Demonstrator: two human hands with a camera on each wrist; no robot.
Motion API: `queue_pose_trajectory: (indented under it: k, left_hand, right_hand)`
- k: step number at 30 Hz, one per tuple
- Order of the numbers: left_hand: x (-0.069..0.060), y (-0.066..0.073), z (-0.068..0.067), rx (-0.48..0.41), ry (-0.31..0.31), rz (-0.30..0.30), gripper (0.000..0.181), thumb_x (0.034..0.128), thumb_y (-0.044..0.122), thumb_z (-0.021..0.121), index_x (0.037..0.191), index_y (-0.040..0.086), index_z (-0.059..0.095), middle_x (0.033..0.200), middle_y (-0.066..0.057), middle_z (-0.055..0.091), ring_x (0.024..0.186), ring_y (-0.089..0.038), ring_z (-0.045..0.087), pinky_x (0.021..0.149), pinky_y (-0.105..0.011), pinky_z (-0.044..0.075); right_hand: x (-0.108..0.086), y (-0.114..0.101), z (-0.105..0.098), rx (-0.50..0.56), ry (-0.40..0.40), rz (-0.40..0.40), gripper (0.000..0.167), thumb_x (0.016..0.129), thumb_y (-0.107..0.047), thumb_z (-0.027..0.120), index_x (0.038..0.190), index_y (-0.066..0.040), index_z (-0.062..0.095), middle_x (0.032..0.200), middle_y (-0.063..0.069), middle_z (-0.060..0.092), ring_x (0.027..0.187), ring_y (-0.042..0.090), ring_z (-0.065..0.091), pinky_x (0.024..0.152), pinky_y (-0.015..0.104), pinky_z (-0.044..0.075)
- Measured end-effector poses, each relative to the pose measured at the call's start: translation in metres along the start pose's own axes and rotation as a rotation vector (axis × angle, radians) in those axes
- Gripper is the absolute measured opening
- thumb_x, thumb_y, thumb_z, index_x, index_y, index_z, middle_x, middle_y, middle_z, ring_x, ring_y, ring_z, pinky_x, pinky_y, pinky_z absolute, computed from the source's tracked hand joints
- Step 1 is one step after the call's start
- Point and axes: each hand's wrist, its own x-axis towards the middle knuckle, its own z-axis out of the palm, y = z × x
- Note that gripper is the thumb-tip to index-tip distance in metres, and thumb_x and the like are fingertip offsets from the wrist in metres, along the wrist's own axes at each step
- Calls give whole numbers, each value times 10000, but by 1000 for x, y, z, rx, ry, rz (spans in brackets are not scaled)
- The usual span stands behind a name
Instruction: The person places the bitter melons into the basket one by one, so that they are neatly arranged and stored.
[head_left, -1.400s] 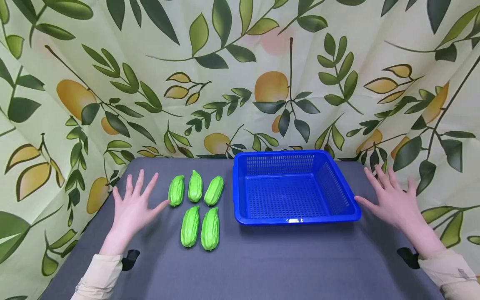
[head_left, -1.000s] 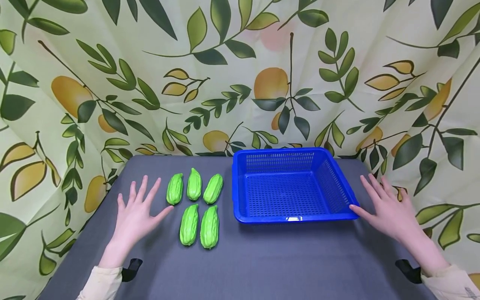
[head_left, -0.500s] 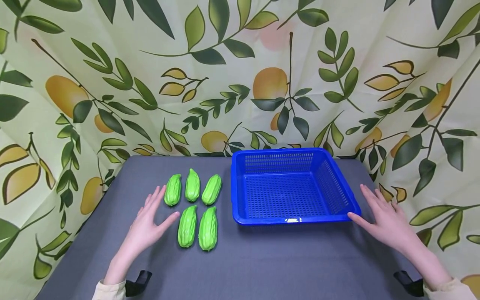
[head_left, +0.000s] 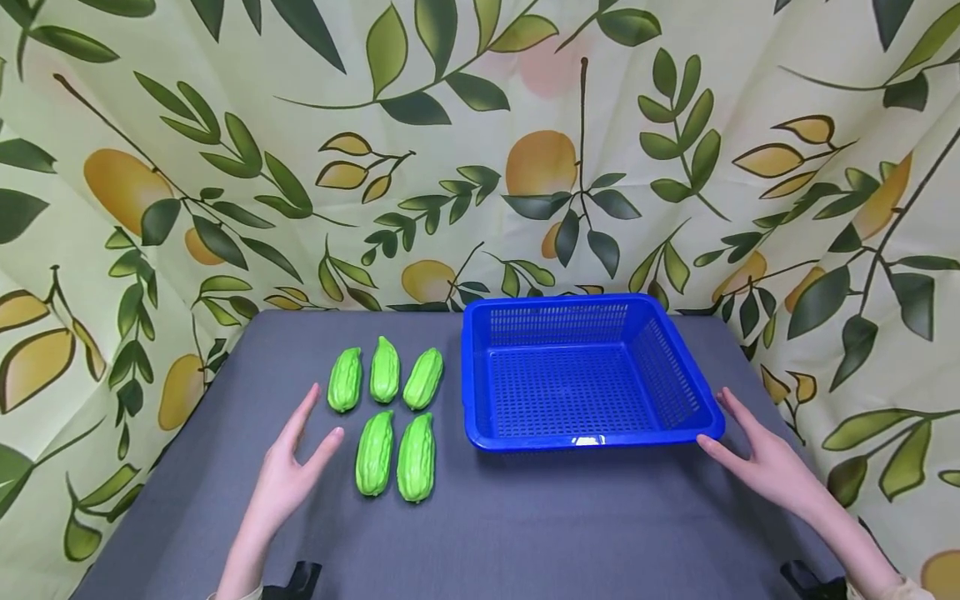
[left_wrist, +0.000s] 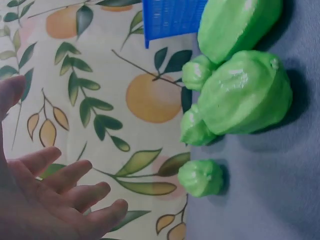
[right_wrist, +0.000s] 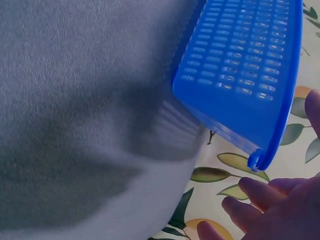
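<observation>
Several light-green bitter melons lie on the grey table left of centre: three in a back row, among them the leftmost (head_left: 345, 381), and two in front, such as the front right one (head_left: 416, 458). My left hand (head_left: 287, 479) hovers left of them, fingers spread and holding nothing; the left wrist view shows its fingers (left_wrist: 72, 175) apart from the melons (left_wrist: 245, 95). A blue perforated basket (head_left: 585, 440) stands to their right. Beside its front right corner is my right hand (head_left: 772, 462), thumb and fingers extended. In the right wrist view its fingers (right_wrist: 260, 192) look apart from the basket rim.
A leaf-and-fruit patterned cloth (head_left: 450, 167) hangs behind the table and along both sides. The grey tabletop (head_left: 540, 533) extends in front of the melons and basket. Black straps (head_left: 303, 579) are at both wrists.
Both hands have come lower and closer to the person. My left hand has turned edge-on and its fingers look narrower; the right hand has turned similarly beside the basket. Melons and basket stay put.
</observation>
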Motion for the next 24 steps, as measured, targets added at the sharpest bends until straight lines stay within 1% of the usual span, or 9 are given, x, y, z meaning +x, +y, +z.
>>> queue_pose_trajectory:
  k: [3,6,8,10,13,16,18,20,24]
  left_hand:
    - [-2,-1,3,-14,12,17,666,948,238,583,1502,313,223,1564,-91,262,1430,-98,205,1134,-493,243]
    - [-5,-3,7,-40,14,33,652,952,213,576,1504,279,236,1556,-107,276,1388,2,220,1158,-248,260]
    - [-8,-4,10,-84,12,22,639,958,202,565,1507,246,240,1551,-120,284,1361,60,237,1080,-86,281]
    - [-12,-5,14,-144,14,-5,624,964,191,555,1507,210,249,1544,-133,296,1329,111,254,986,6,275]
    - [-20,-6,18,-215,23,-61,611,968,197,547,1506,175,257,1534,-150,309,1262,185,273,949,19,303]
    - [-25,-7,22,-246,39,-79,605,966,175,549,1501,132,268,1523,-176,319,1238,201,294,944,18,316]
    - [-27,-8,25,-260,46,-88,602,962,155,552,1496,111,277,1516,-186,325,1291,137,310,944,17,319]
    - [-27,-9,28,-255,51,-107,603,958,158,562,1491,99,286,1514,-181,334,1367,0,323,972,-12,327]
    - [-25,-13,37,-239,44,-188,634,946,204,587,1486,67,286,1514,-195,329,1408,-340,283,1141,-304,322]
  right_hand:
    - [-1,1,1,11,-2,16,915,919,-440,575,1502,32,51,1417,375,331,1218,594,368,863,699,390]
    - [-2,2,3,23,-11,41,912,920,-440,573,1497,46,60,1403,388,333,1219,599,356,866,696,380]
    - [-3,2,4,32,-11,54,902,917,-433,581,1492,55,87,1394,395,338,1223,600,353,873,696,373]
    - [-3,2,6,41,-3,59,877,917,-421,587,1484,67,128,1379,406,347,1213,605,361,879,697,373]
    - [-4,1,9,53,16,59,837,912,-397,605,1462,87,199,1352,419,372,1191,608,386,882,688,387]
    - [-5,1,11,63,41,53,808,906,-372,623,1442,101,247,1324,423,402,1168,611,408,869,673,404]
    - [-6,2,12,70,62,46,791,900,-353,636,1433,103,269,1307,420,424,1155,609,422,858,663,413]
    - [-6,3,13,74,89,34,772,892,-329,651,1423,103,294,1290,415,445,1142,609,434,844,652,420]
    - [-6,3,14,74,117,17,747,884,-304,665,1409,102,322,1274,411,464,1128,606,449,828,646,424]
